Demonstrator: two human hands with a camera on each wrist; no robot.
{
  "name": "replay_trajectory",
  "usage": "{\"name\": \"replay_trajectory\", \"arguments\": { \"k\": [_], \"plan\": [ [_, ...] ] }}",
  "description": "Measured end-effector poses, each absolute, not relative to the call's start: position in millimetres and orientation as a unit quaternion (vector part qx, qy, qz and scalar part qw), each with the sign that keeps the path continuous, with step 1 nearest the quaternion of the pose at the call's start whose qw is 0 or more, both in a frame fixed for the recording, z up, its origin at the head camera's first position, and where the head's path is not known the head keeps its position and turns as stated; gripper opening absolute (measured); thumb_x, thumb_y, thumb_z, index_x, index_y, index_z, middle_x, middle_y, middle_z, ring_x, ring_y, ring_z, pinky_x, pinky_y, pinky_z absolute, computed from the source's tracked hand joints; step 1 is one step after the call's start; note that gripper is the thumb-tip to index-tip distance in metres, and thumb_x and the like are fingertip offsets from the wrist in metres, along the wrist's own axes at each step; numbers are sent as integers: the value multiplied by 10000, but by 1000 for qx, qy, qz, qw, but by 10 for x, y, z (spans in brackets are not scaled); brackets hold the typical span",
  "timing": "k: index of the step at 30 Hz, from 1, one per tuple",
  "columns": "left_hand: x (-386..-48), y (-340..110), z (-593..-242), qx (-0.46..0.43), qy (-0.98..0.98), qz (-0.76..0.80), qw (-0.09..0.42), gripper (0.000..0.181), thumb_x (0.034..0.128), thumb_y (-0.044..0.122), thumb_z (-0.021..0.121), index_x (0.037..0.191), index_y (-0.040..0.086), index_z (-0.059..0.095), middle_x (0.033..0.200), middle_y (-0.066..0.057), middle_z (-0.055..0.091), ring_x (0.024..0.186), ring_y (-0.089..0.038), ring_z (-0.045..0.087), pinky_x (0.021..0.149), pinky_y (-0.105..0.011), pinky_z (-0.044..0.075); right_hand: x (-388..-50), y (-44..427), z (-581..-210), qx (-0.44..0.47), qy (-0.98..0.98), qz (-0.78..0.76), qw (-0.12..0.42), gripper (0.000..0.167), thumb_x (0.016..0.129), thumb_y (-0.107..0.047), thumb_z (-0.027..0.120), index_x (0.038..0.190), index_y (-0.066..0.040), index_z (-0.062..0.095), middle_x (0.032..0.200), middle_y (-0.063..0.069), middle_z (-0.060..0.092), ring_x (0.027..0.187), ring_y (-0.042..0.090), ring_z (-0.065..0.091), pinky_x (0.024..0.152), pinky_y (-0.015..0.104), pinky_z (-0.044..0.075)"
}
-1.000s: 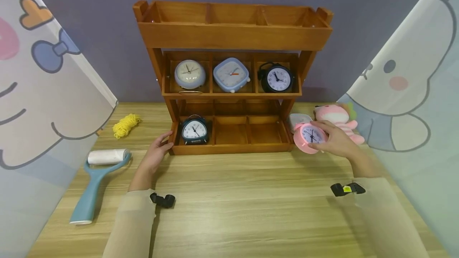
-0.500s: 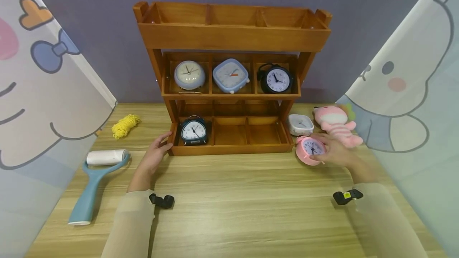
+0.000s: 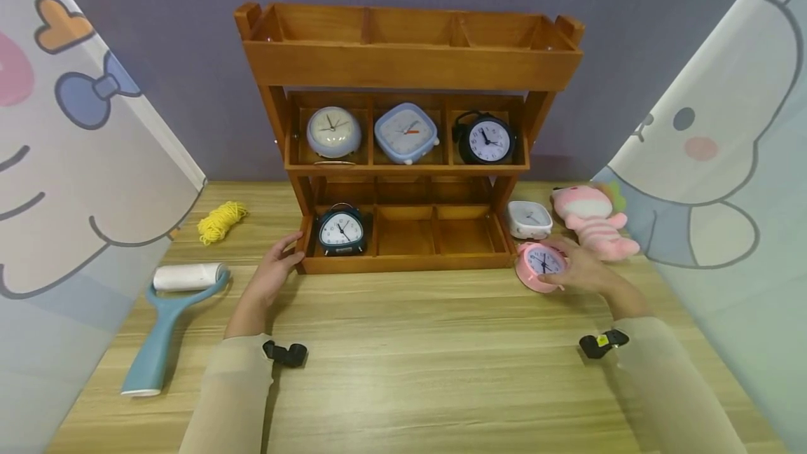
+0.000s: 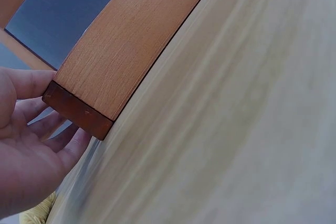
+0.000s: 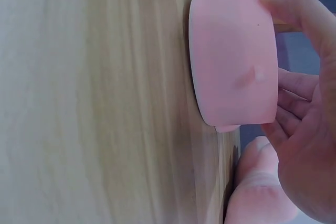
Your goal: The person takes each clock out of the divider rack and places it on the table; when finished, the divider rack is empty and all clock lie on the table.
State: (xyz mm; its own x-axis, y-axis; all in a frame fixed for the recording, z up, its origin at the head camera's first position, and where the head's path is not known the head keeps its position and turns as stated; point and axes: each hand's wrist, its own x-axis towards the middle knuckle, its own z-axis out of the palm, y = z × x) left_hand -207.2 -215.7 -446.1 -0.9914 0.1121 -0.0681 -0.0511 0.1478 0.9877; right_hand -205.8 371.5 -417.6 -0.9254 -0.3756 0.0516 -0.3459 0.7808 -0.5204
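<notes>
A pink alarm clock (image 3: 541, 266) lies face up on the table, just right of the wooden shelf's (image 3: 403, 263) front corner. My right hand (image 3: 576, 266) grips it by the rim; in the right wrist view the thumb is at one end and the fingers (image 5: 294, 103) are on the far side. My left hand (image 3: 274, 275) holds the shelf's left end, its fingers around the corner in the left wrist view. A dark green clock (image 3: 341, 230) stands in the lower left compartment. The middle tier holds a cream-faced clock (image 3: 333, 132), a blue clock (image 3: 406, 133) and a black clock (image 3: 487, 139).
Behind the pink clock sits a white clock (image 3: 529, 220), beside a pink plush toy (image 3: 595, 226). On the left are yellow string (image 3: 222, 221) and a blue-handled lint roller (image 3: 164, 324). Printed curtains (image 3: 700, 181) flank the table (image 3: 429, 363).
My right hand has brought the pink clock down and toward me, uncovering the white clock, then shifted it slightly left. My left hand stays on the shelf end.
</notes>
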Motion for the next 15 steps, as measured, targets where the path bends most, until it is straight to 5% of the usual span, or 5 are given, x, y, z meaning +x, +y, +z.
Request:
{"name": "replay_trajectory", "arguments": {
  "k": [15],
  "plan": [
    [-2080, -2160, -4485, 21, 753, 655, 57, 513, 1025, 14, 420, 1507, -46, 255, 1565, -229, 153, 1391, -399, 213, 1122, -508, 220, -2135, 3641, -4136, -245, 922, -300, 22, 735, 761, -210, 840, 1363, 32, 495, 1347, 243, 470, 1191, 373, 422, 946, 552, 361]
  ]
}}
